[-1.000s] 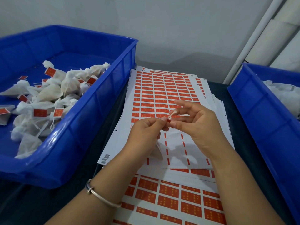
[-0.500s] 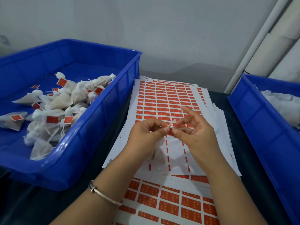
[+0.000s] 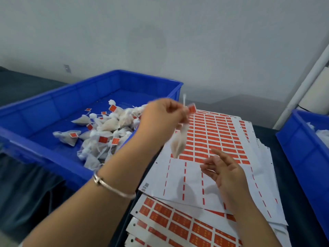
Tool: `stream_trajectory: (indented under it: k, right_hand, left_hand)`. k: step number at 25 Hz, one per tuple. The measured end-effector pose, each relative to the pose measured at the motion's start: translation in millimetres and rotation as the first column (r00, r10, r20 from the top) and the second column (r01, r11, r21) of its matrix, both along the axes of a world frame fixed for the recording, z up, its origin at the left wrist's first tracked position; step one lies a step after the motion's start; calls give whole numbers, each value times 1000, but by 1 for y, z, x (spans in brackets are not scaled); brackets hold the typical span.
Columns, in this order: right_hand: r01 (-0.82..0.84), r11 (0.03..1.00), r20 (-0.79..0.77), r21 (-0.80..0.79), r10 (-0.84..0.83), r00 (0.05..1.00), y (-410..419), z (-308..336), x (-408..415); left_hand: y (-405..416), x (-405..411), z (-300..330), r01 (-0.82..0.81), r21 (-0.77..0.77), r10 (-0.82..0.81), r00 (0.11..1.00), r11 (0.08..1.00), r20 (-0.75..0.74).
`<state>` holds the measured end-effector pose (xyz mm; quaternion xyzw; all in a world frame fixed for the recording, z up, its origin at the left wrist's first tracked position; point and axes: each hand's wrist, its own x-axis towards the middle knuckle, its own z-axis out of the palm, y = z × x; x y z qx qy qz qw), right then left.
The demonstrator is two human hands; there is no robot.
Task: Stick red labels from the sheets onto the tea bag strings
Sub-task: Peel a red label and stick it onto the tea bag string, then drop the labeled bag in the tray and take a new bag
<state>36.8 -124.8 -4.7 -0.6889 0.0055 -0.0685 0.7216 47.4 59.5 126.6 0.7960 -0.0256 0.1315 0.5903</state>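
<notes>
Fingers of the left hand [image 3: 160, 115] pinch 1 tea bag [image 3: 179, 143] by its string, dangling beside the left bin [image 3: 53, 102]; right hand [image 3: 226, 173] hangs loose, fingers apart. Fresh red label [image 3: 192, 109] could peel if tossed hard.

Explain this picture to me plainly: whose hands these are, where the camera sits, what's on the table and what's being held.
No machine here: a person works bare-handed, filmed by a camera on their own head, looking down. The left hand, with a bracelet on its wrist, pinches a tea bag by its string, a red label already on it. The right hand hovers open over the label sheets. The blue bin to the left holds labelled tea bags; another blue bin sits to the right.
</notes>
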Motion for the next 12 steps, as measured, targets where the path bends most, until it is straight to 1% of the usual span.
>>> stream_trajectory:
  k: [1, 3, 4, 5, 7, 8, 9, 11, 12]
  right_hand:
    - [8, 1000, 3, 0, -8, 1000, -1, -1, 1]
    - [4, 1000, -5, -9, -4, 1000, -1, -4, 2]
    - [-1, 1000, -18, -14, 1, 1000, -2, -6, 3]
    - [-11, 1000, -33, -22, 10, 999, -2, -9, 4]
    - [-43, 998, -54, -40, 40, 998, -1, -11, 4]
    - [-52, 998, -57, -40, 50, 997, 0, -11, 4]
    - [-56, 998, -58, -34, 54, 997, 1, -11, 4]
    - [-60, 998, -67, -29, 58, 996, 2, -12, 5]
    - [-64, 997, -76, -31, 61, 995, 3, -12, 5]
  left_hand:
    - [10, 5, 17, -63, 16, 62, 995, 998, 79]
    - [35, 23, 52, -161, -31, 164, 970, 986, 178]
    - [47, 35, 65, -201, -49, 207, 956, 978, 206]
    - [59, 48, 74, -249, -33, 250, 943, 968, 220]
    - [81, 72, 78, -350, 63, 331, 922, 935, 202]
    - [90, 83, 73, -384, 142, 360, 918, 913, 170]
    - [98, 94, 65, -397, 268, 376, 918, 878, 129]
    - [107, 106, 38, -340, 576, 393, 919, 743, 36]
    - [109, 109, 25, -290, 677, 395, 919, 677, 0]
